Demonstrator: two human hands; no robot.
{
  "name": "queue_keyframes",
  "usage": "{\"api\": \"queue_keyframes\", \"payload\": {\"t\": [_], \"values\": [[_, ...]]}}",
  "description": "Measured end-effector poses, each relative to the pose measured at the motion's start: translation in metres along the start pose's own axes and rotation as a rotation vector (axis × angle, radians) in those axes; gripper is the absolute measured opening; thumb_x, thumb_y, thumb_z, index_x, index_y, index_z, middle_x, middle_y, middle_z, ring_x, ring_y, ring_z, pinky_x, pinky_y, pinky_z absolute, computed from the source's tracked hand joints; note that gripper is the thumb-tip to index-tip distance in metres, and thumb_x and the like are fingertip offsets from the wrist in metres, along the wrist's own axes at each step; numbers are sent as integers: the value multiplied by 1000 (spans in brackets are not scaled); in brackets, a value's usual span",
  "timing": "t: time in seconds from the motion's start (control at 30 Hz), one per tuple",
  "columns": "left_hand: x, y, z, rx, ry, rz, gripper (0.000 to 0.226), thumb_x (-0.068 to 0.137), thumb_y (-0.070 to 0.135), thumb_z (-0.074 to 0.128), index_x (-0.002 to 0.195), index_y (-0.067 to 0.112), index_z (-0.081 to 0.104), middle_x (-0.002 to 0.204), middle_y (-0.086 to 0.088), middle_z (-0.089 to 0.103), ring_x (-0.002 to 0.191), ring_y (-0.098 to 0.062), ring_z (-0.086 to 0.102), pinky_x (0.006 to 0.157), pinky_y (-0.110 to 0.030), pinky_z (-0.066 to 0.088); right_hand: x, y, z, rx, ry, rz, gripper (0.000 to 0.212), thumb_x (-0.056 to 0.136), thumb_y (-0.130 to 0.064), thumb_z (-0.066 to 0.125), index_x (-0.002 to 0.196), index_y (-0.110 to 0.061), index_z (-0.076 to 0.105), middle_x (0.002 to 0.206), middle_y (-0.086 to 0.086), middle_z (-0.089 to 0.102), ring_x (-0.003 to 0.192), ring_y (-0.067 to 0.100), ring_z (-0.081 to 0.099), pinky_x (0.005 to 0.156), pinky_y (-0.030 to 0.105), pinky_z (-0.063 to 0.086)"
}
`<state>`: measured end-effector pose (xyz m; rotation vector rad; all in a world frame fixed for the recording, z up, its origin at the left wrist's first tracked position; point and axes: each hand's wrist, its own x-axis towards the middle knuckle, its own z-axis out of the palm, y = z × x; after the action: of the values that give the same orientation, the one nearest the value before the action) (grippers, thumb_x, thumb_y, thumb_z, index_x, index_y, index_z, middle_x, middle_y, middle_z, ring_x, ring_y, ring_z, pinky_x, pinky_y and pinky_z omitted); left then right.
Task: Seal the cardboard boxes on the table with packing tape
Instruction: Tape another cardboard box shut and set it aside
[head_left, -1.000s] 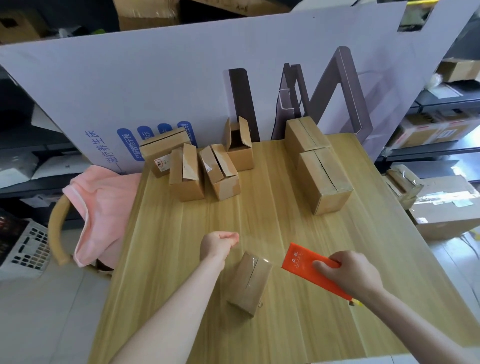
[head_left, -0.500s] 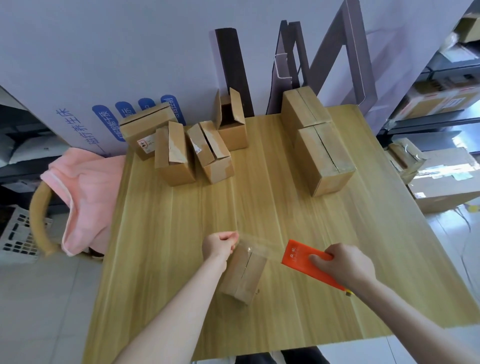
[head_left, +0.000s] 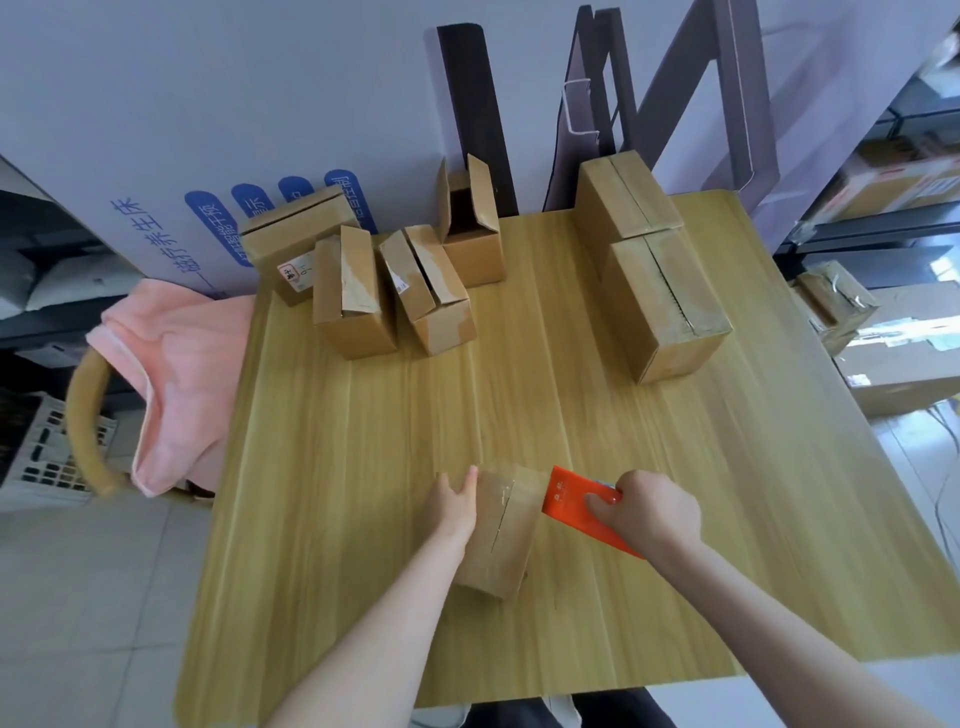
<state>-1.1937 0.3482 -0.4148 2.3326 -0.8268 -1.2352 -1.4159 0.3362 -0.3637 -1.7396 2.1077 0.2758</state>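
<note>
White panel stands upright well beyond both hands, at the table's far edge. Wooden table lies under everything.

Two large boxes, flaps closed, sit end to end far ahead and right of the right fingers. Four small boxes are clustered far ahead of the left fingers; the rearmost has its flaps standing open. Pink cloth hangs off to the left of the left hand, past the table edge.

Task box lies on the table directly between the two hands, seam up. Orange tape dispenser touches its far right corner.

Left hand: fingers straight, close together, pressed on the box's left side. Right hand: fingers curled round the dispenser.
</note>
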Motion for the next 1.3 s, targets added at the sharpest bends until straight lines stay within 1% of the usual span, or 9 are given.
{"api": "queue_keyframes", "payload": {"t": [0.1,0.17,0.33,0.53,0.7,0.83,1.03,1.13,1.3], "values": [[-7,-11,-4,-48,134,169,50,100,45,35,143,18,42,140,1,52,127,-18,50,101,-30,38,2,-2,0,-13,9,-21,45,79,-61,48,62,-20,49,59,-8,53,51,10,48,44,22,28],[-12,-17,1,-30,65,273,48,101,43,35,139,18,48,140,3,53,128,-15,49,101,-23,35,3,-5,0,-25,15,-42,45,80,-61,48,61,-20,48,59,-8,52,51,11,48,44,22,28],[-17,-23,15,83,40,301,49,100,45,32,125,10,56,120,-3,65,111,-23,59,94,-37,47,8,-17,-8,-92,26,-102,43,82,-57,49,60,-21,44,58,-8,50,52,12,46,44,23,26],[-15,-26,18,158,102,336,48,100,46,31,113,9,58,104,-6,68,95,-24,62,73,-31,44,13,-36,-21,-179,50,-152,40,83,-51,51,58,-21,40,57,-8,42,56,17,45,45,25,23],[-16,-24,18,171,106,333,49,100,49,29,124,16,56,113,0,66,102,-20,61,79,-28,45,9,-63,-4,-238,22,-212,34,90,-40,46,62,-20,45,70,-5,62,71,22,62,49,26,26],[-14,-27,19,163,97,306,53,99,52,29,134,18,51,125,1,62,113,-19,58,89,-27,44,12,-47,12,-148,-12,-106,36,88,-52,47,68,-23,55,75,-5,65,79,22,67,58,26,38],[-20,-24,28,101,210,205,53,99,52,27,132,21,52,120,3,64,109,-19,60,86,-28,46,0,1,6,359,38,185,52,82,-61,51,62,-14,61,55,-2,62,44,18,62,46,21,44],[-35,-13,40,-297,323,44,43,100,40,35,122,12,57,112,-6,67,104,-27,62,86,-33,48,-15,-4,1,829,98,267,54,84,-51,61,53,-7,55,42,-2,50,38,18,51,44,25,38],[-56,3,56,-864,205,-282,35,98,33,49,123,10,56,115,-8,65,104,-28,61,94,-39,47,-36,-31,0,1286,40,383,50,80,-52,69,64,-6,60,56,8,56,51,20,54,54,30,45]]}}
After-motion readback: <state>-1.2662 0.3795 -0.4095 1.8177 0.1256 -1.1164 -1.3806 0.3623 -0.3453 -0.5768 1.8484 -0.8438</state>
